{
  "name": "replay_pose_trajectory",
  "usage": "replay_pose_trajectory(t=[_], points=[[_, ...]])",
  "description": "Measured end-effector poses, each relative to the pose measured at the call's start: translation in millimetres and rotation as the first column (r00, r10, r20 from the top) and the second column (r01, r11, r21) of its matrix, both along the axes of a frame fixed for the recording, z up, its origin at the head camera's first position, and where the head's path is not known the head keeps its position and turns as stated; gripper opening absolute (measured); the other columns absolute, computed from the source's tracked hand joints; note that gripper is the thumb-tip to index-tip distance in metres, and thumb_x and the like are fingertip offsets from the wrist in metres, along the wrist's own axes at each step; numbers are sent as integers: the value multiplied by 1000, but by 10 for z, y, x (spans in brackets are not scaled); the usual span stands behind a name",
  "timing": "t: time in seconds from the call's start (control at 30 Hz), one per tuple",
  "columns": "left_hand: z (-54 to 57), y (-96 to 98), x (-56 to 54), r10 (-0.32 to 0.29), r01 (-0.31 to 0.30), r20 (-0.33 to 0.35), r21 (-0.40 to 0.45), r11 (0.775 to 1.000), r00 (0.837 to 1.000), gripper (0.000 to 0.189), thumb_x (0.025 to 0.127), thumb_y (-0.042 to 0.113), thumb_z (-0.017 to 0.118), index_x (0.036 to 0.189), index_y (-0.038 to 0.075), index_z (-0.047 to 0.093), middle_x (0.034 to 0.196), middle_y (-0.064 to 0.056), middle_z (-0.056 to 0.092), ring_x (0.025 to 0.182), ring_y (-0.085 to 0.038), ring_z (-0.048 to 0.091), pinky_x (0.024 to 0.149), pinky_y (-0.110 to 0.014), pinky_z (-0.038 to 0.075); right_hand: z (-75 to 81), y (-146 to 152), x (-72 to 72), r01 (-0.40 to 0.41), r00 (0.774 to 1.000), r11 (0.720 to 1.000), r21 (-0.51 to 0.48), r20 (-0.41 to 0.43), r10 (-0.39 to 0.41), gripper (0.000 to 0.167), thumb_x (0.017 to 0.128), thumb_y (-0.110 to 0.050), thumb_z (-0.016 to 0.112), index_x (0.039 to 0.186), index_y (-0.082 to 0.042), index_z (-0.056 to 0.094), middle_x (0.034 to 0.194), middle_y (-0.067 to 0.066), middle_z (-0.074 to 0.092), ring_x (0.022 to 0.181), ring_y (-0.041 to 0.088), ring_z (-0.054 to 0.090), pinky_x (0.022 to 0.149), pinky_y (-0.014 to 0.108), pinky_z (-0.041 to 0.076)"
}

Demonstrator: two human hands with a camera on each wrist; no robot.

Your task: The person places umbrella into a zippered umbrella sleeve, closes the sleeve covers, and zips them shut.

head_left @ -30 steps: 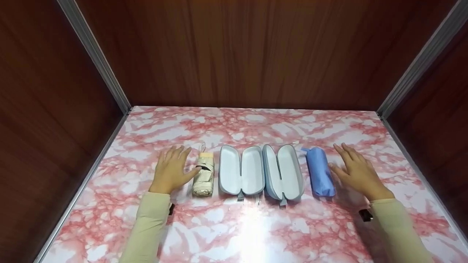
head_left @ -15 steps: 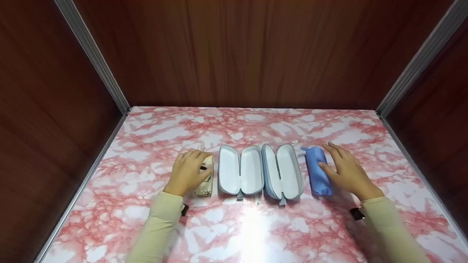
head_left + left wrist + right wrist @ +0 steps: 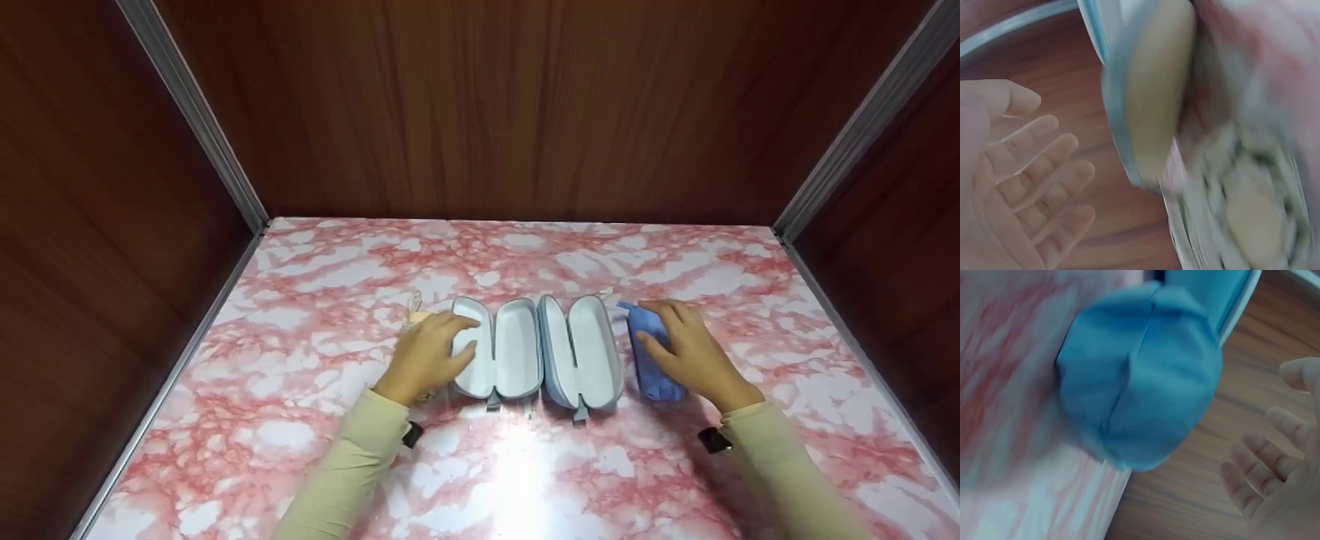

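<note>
My left hand (image 3: pixel 427 356) hovers with loosely bent fingers over the gold folded umbrella (image 3: pixel 418 318), hiding most of it. Its fingertips overlap the left half of an opened glasses case (image 3: pixel 517 349) in the head view. The left wrist view has that umbrella's rolled end (image 3: pixel 1252 219) below the empty-palmed hand. A blue folded umbrella in its sleeve (image 3: pixel 654 384) lies at the right, partly covered by my right hand (image 3: pixel 694 356). In the right wrist view that hand's fingers are spread apart from the blue sleeve's gathered end (image 3: pixel 1140 377).
A second opened glasses case (image 3: pixel 596 352) stands against the first, both with pale linings and pull tabs toward me. They rest on a red-and-white marbled table (image 3: pixel 510 259). Dark wood panels (image 3: pixel 480 112) enclose the back and sides.
Left hand has moved right, across the gold umbrella to the left case's edge. Right hand has moved left, from beside the blue umbrella to above it. Umbrellas and cases stay in place.
</note>
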State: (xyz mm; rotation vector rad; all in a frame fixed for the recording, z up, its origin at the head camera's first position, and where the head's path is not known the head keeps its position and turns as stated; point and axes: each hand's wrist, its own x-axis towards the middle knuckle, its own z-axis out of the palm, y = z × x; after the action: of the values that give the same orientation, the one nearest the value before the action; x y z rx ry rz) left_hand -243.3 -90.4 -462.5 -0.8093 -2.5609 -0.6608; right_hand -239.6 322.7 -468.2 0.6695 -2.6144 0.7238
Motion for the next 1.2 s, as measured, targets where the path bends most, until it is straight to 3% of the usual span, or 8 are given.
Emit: replay_pose_trajectory(t=[0.13,0.33,0.6,0.77,1.03,1.2], points=[[22,172,15,-44,39,118,44,998,992,29,94,25,65,118,11,73,115,-3,69,107,-22,64,88,-40,54,-22,-82,-8,-10,999,999,-31,35,12,45,97,-16,66,139,-4,55,129,17,53,123,38,45,99,60,39],[16,389,16,-65,52,217,67,996,974,31,94,26,64,119,11,73,114,-3,68,100,-20,64,85,-38,54,-65,-215,-26,-17,996,999,-51,87,21,45,99,-21,64,140,-4,54,130,17,53,121,38,47,98,60,40],[19,593,38,-130,95,377,108,990,917,40,95,27,61,129,6,67,123,-8,65,105,-26,65,88,-37,52,-162,-337,-63,-4,996,996,-87,89,12,40,98,-17,64,133,0,58,123,20,55,108,33,52,91,53,44],[35,711,26,-127,96,415,94,991,901,45,93,27,61,131,4,65,120,-9,64,102,-25,65,86,-34,53,-206,-371,-82,15,994,993,-117,113,-2,40,97,-13,65,132,4,58,110,22,57,93,34,52,80,47,45],[51,898,-40,-96,87,463,41,995,881,51,92,32,62,134,2,63,108,-9,63,94,-19,59,84,-33,50,-204,-411,-121,105,968,983,-152,243,-66,47,97,-18,65,136,5,55,116,25,57,92,33,58,81,47,48],[41,971,-74,-116,107,466,45,993,877,42,91,30,62,120,0,68,99,-14,62,82,-15,48,74,-29,44,-217,-418,-164,116,960,984,-133,270,-76,49,94,-16,67,135,8,55,101,19,59,83,27,56,73,41,48]])
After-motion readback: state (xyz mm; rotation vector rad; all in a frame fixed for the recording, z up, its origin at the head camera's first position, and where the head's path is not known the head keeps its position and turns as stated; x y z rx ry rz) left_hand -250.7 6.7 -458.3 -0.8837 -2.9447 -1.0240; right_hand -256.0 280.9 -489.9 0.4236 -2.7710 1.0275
